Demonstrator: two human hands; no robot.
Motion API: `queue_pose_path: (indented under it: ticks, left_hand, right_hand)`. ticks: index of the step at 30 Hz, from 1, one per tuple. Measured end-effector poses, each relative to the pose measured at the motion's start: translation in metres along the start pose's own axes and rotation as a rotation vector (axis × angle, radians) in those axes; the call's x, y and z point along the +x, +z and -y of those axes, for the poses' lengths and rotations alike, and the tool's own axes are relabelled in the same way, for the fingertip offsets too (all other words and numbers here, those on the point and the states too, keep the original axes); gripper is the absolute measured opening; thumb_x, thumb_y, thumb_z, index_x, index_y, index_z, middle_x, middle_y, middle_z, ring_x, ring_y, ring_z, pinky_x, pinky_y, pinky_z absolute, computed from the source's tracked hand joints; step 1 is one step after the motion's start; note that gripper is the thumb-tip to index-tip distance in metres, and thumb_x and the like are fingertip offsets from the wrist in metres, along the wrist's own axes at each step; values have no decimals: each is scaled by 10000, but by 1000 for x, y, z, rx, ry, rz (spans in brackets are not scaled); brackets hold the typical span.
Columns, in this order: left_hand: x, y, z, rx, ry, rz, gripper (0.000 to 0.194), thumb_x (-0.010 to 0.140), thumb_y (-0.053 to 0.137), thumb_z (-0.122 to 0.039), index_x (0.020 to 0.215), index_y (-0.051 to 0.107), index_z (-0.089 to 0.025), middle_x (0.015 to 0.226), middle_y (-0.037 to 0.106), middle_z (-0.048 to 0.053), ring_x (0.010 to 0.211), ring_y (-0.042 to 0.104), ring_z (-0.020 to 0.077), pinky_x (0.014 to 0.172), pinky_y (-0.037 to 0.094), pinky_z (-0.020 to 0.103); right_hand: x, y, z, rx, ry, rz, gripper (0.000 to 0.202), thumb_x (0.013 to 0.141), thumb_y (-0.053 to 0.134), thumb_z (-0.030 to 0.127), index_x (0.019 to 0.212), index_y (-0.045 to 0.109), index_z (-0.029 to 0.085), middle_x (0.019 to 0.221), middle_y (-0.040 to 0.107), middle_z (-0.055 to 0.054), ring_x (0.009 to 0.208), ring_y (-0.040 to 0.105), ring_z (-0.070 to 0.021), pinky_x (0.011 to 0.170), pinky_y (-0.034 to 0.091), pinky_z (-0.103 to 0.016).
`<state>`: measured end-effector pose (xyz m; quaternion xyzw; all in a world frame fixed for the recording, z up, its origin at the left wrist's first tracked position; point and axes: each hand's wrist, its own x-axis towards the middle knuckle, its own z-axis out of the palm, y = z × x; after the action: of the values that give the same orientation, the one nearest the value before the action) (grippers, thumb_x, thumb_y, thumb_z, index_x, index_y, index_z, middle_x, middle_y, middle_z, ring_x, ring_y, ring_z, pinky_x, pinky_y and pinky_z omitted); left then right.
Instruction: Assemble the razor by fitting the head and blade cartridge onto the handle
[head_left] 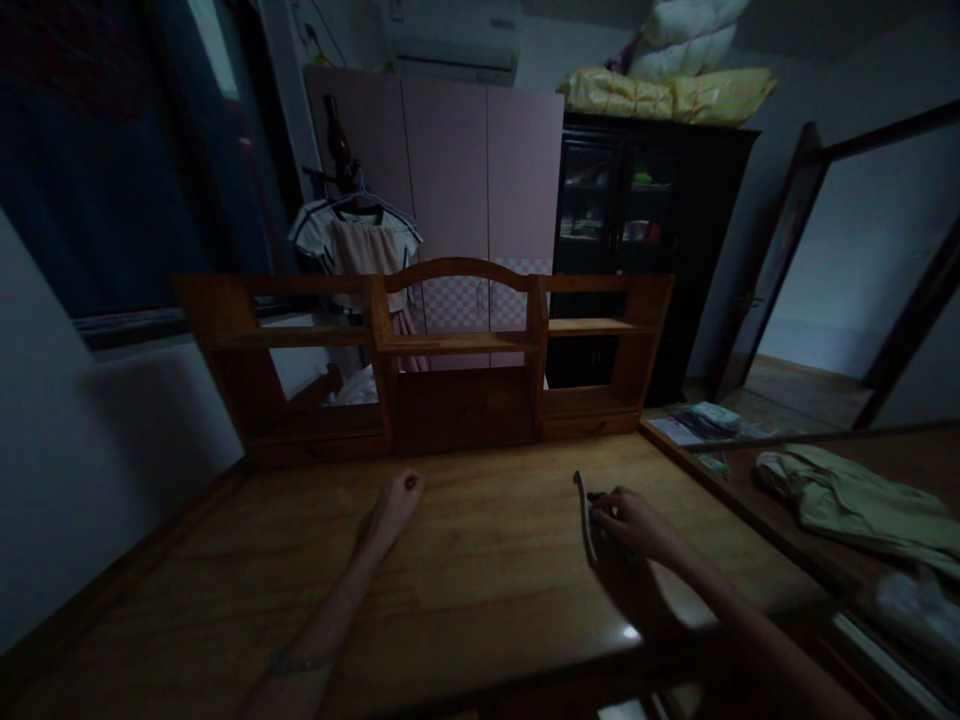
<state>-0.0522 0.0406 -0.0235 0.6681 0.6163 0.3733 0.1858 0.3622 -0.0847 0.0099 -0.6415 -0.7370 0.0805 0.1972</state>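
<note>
My left hand is closed in a fist above the wooden desktop, left of its middle. A dark reddish round spot shows at the top of the fist; what it holds, if anything, I cannot make out. Over on the right side of the desktop, my right hand has its fingers pinched at a small dark object. Just left of those fingers lies a long, thin, slightly curved strip with a dark upper end. Dim light hides whether the strip and the dark object are joined.
A wooden shelf unit stands along the back of the desktop. To the right, beyond a raised edge, lie a pale green cloth and a clear plastic bag. A white wall borders the left.
</note>
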Motion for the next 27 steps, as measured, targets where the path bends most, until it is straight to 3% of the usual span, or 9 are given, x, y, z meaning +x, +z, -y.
queue_pose_path:
  ticks: [10,15,19,24,27]
  left_hand:
    - [-4,-3,-7,-51,25,-25,157,799,507,-270,763,622,-169,665,621,13,596,571,130,580,385,214]
    - [-5,-1,-9,-67,101,-35,170,792,521,-296,755,634,-175,713,636,28,687,585,148,638,406,230]
    - [-7,4,-13,-24,165,-35,203,799,521,-339,816,640,-175,741,622,26,704,568,142,672,413,236]
    - [-17,10,-24,38,290,35,350,797,529,-440,1026,622,-192,876,601,46,767,566,159,699,434,259]
    - [-23,10,-28,57,395,130,417,771,578,-440,1134,591,-236,1026,580,59,928,559,185,821,435,290]
  right_hand:
    - [32,53,126,172,-183,29,214,831,512,257,824,701,155,861,602,-86,745,593,-163,680,411,-236]
    - [40,81,171,280,-293,-8,181,827,509,201,848,686,173,874,593,-77,759,588,-157,696,421,-232]
    - [56,87,174,307,-376,-56,201,820,479,127,844,673,175,869,576,-68,771,578,-154,695,418,-231]
    - [90,74,138,266,-389,-188,255,767,466,45,918,635,162,953,552,-71,764,561,-144,707,419,-244]
    - [102,71,114,256,-356,-290,263,779,449,51,940,613,177,996,532,-68,790,555,-146,732,422,-259]
